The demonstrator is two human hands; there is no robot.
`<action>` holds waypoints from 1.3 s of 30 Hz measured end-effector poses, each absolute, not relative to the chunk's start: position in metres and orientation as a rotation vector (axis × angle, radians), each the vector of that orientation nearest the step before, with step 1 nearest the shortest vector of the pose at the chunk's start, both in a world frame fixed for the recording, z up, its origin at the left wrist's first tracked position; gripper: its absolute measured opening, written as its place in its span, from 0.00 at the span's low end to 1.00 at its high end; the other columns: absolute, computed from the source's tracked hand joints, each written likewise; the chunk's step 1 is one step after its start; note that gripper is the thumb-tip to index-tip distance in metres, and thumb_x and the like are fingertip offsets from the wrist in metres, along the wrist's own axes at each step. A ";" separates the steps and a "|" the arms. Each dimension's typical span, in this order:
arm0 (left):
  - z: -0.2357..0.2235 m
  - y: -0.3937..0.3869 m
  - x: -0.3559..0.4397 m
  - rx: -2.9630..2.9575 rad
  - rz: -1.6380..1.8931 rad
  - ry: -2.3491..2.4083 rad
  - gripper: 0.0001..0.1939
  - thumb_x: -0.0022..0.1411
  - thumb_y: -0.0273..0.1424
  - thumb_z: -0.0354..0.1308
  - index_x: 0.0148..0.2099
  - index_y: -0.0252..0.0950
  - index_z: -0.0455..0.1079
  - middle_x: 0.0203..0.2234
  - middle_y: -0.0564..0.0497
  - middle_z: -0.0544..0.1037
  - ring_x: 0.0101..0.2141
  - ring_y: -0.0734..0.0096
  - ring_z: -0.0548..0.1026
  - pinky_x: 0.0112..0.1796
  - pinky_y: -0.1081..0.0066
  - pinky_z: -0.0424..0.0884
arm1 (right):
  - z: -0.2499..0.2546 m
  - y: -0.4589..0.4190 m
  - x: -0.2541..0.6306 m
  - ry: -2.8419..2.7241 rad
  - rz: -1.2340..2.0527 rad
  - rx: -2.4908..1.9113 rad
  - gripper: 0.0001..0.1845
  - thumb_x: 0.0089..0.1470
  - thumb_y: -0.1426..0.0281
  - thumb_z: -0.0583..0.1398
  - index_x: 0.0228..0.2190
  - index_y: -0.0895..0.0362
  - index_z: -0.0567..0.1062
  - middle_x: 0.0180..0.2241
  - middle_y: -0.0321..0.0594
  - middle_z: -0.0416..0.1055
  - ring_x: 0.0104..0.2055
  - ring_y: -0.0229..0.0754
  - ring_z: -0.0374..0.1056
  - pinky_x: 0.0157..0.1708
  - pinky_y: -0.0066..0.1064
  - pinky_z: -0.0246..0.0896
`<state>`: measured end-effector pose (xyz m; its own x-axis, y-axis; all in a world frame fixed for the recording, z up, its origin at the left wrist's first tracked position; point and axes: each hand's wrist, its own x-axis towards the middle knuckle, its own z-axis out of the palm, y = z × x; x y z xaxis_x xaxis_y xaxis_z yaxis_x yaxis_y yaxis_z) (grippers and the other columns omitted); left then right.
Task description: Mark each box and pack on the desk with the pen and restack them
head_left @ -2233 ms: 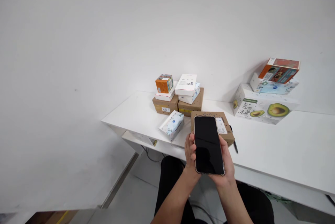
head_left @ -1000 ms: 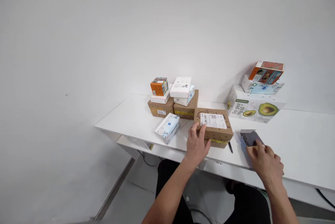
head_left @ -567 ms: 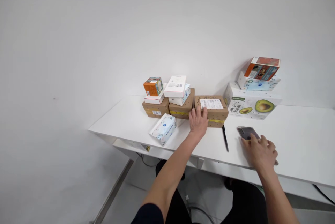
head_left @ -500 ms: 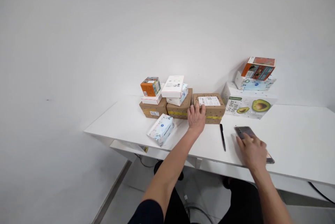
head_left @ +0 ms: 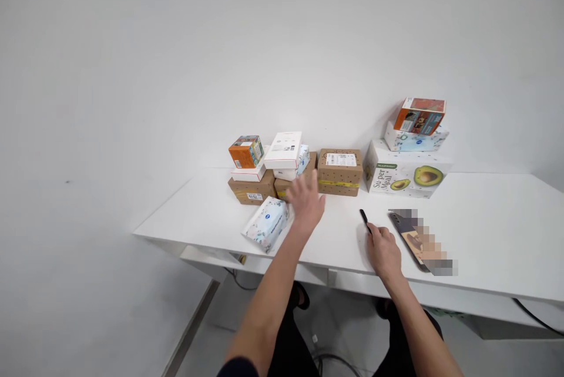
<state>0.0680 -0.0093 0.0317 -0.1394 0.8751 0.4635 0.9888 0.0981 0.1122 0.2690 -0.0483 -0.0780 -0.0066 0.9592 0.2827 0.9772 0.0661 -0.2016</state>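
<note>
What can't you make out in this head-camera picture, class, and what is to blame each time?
All in the head view:
Pen: lower part hidden by the right hand.
Middle brown box: front partly hidden by the left hand.
Phone: much of its back covered by pixelated blocks.
Label on the right brown box: print too small to read.
Left sleeve: cut off by the bottom edge.
</note>
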 end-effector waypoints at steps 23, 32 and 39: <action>0.101 -0.004 0.079 -2.037 -1.098 -1.848 0.22 0.57 0.37 0.57 0.54 0.41 0.67 0.48 0.43 0.63 0.51 0.55 0.64 0.51 0.58 0.64 | -0.090 -0.051 0.285 -1.977 -0.308 -1.821 0.15 0.56 0.77 0.53 0.41 0.57 0.76 0.36 0.46 0.71 0.34 0.45 0.59 0.35 0.34 0.51; 0.092 0.086 0.118 -1.978 -0.842 -1.951 0.32 0.57 0.40 0.56 0.63 0.41 0.55 0.63 0.38 0.47 0.61 0.38 0.48 0.55 0.43 0.52 | -0.084 -0.052 0.283 -1.930 -0.208 -1.833 0.13 0.56 0.78 0.53 0.39 0.57 0.75 0.34 0.46 0.69 0.35 0.45 0.59 0.34 0.35 0.49; 0.119 0.106 0.221 -2.207 -1.043 -1.704 0.38 0.55 0.50 0.57 0.64 0.48 0.49 0.61 0.43 0.48 0.60 0.47 0.51 0.56 0.51 0.55 | -0.083 -0.051 0.282 -1.887 -0.126 -1.820 0.13 0.55 0.79 0.53 0.38 0.56 0.74 0.34 0.45 0.68 0.36 0.47 0.59 0.34 0.36 0.49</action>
